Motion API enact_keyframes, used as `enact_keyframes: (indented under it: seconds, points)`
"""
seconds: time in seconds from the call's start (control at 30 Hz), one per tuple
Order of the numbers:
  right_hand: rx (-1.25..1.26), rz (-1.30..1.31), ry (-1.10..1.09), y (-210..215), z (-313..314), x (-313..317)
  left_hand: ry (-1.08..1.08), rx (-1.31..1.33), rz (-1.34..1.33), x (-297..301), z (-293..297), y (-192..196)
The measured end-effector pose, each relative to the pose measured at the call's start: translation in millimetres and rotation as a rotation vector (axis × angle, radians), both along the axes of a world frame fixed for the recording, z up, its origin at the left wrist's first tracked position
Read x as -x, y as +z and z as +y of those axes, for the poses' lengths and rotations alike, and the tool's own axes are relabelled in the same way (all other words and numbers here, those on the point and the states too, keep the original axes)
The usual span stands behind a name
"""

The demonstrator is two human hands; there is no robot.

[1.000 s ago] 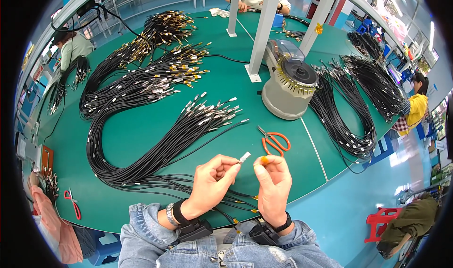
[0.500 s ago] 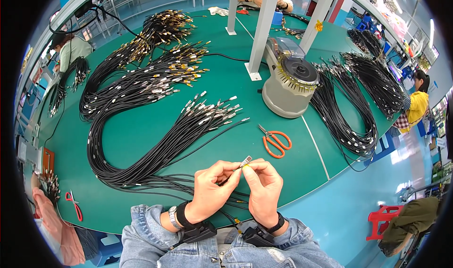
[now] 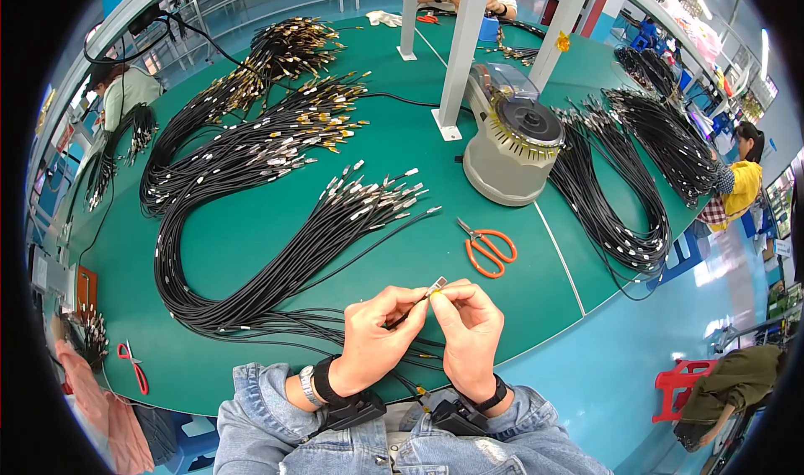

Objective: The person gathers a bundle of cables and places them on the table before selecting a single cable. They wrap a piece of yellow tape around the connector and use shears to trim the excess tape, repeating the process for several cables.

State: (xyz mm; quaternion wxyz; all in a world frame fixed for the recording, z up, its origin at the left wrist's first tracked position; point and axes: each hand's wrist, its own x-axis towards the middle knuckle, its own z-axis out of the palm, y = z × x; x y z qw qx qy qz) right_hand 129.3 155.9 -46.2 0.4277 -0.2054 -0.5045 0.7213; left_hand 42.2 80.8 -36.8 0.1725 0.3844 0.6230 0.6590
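Observation:
My left hand and my right hand meet at the near side of the green table, fingertips touching. Between them is the end of a black cable, with a small silver metal connector sticking up from the fingertips. My left fingers pinch the cable just below the connector; the right thumb and forefinger press at its base, where a bit of yellow shows. More black cables run under my left wrist to a large curved bundle with white-tagged ends. Beyond my right hand lie orange-handled cutters.
A grey machine with a round black top stands beyond the cutters, near white metal posts. More cable bundles lie at the left and right. Red scissors rest at the left edge. Other people sit around the table.
Both hands stay nearly still at the connector. The view has shifted very slightly.

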Motion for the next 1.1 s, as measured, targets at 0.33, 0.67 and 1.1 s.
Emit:
enact_keyframes:
  seconds: [0.33,0.67,1.1]
  points:
    - [-0.028,-0.024,0.011,0,1,-4,0.085,-0.024,0.379,3,0,-5]
    - [0.119,0.016,0.055,7,-2,-5,0.14,-0.075,0.681,7,0,-12]
    - [0.135,-0.008,0.102,7,1,-7,0.156,-0.125,0.958,13,0,-9]
